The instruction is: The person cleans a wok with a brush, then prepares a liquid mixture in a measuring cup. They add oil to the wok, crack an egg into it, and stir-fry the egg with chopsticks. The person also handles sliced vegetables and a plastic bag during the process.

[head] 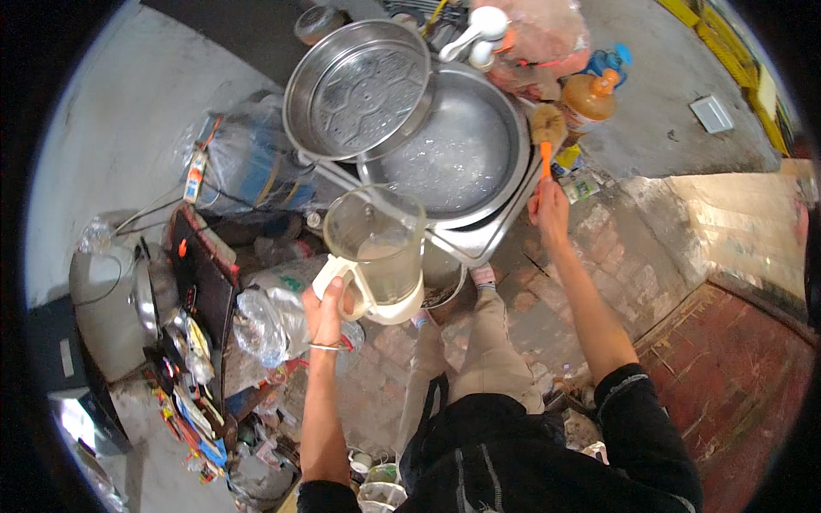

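My left hand (pixel 327 314) grips the white handle of a clear blender-type jug (pixel 392 276), which has a white base. The jug is tilted and held in front of the near edge of a metal sink (pixel 473 247). In my right hand (pixel 550 208) is the orange handle of a round, tan-bristled brush (pixel 548 125), its head raised at the sink's right side. A large stainless steel basin (pixel 516 151) holds water with some bubbles. A perforated steel steamer tray (pixel 365 96) overlaps the basin's left rim.
Right of the basin stand an orange pump bottle (pixel 587 99) and a pink plastic bag (pixel 542 45). A metal bucket (pixel 444 276) is below the sink corner. Plastic-wrapped goods (pixel 250 157) and a cluttered stand (pixel 199 308) line the left. A small white dish (pixel 712 114) lies on the concrete surface.
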`<state>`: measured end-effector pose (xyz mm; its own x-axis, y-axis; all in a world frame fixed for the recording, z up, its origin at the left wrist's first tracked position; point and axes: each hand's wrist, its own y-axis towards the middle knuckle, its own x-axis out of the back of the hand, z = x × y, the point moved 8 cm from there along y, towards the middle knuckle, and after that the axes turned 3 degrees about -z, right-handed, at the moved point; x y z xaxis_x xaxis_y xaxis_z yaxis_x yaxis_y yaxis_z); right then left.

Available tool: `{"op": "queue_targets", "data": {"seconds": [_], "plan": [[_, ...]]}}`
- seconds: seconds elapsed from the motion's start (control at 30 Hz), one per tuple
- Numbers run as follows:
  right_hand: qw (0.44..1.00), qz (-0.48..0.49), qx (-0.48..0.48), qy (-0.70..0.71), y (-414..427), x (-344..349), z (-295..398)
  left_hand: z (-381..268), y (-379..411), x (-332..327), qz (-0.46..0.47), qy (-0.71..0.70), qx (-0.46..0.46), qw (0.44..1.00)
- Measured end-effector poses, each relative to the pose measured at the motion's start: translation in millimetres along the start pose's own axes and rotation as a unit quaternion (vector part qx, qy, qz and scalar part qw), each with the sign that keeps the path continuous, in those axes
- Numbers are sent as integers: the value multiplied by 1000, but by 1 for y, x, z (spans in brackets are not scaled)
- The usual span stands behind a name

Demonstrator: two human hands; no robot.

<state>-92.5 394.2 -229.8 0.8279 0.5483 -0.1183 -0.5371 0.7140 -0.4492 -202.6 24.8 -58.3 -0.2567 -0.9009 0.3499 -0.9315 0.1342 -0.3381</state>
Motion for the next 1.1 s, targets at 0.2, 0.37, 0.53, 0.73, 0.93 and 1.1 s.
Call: {"op": "queue_targets", "data": {"seconds": [0.2,0.37,0.53,0.73,0.93,1.1], "plan": [[913,90,15,-398,17,-7,-17,13,-35,19,2,-3,-43,999],[788,36,161,-594,15,-1,15,34,-70,49,-86,-185,6,979],[843,32,233,-485,-73,-19,41,30,-107,75,-93,-170,-53,980],[887,317,-225,-248,-233,-95,-101,44,-158,122,-125,-152,-143,970],[887,405,-214,-67,-320,-173,-82,66,-208,197,-139,-271,-204,931],[868,456,-150,-127,-332,-184,-85,88,-223,228,-115,-281,-242,922]]}}
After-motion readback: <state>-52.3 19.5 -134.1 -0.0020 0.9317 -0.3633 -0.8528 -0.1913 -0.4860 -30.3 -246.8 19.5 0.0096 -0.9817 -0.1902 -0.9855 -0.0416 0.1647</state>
